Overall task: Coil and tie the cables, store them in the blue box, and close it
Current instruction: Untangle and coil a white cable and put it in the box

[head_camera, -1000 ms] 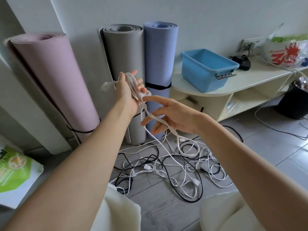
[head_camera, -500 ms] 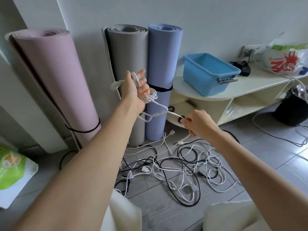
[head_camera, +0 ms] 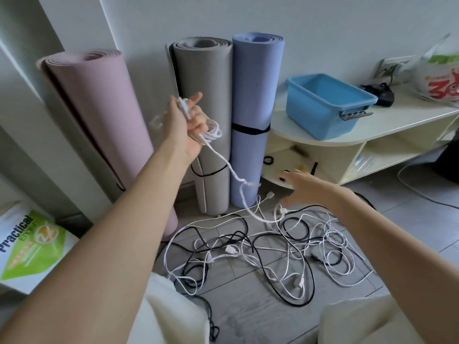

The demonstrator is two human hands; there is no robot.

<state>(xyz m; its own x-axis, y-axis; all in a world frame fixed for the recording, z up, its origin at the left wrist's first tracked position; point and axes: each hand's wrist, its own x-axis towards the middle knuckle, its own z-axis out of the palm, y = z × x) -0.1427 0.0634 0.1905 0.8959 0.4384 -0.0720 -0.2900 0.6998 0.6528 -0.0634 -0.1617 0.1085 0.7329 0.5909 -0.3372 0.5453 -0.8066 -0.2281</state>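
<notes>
My left hand (head_camera: 185,125) is raised in front of the rolled mats and grips a coil of white cable (head_camera: 211,129). The cable's loose end (head_camera: 238,180) trails down to the floor. My right hand (head_camera: 301,186) is stretched out low with its fingers spread, holding nothing, close to the lower shelf where black ties (head_camera: 268,160) lie. A tangle of white and black cables (head_camera: 268,249) covers the floor tiles in front of my knees. The blue box (head_camera: 325,105) stands open, with no lid in sight, on the cream shelf unit (head_camera: 397,121) at the right.
Pink (head_camera: 99,115), grey (head_camera: 203,95) and blue (head_camera: 255,100) rolled mats lean on the wall. A green-and-white book (head_camera: 29,247) lies at the left. A black charger (head_camera: 382,96) and a plastic bag (head_camera: 439,78) sit on the shelf top. A white cord (head_camera: 422,192) runs across the floor at right.
My right hand let go of the cable end it was pulling and moved right toward the lower shelf, fingers now spread. My left hand still holds the coil; the free end dropped.
</notes>
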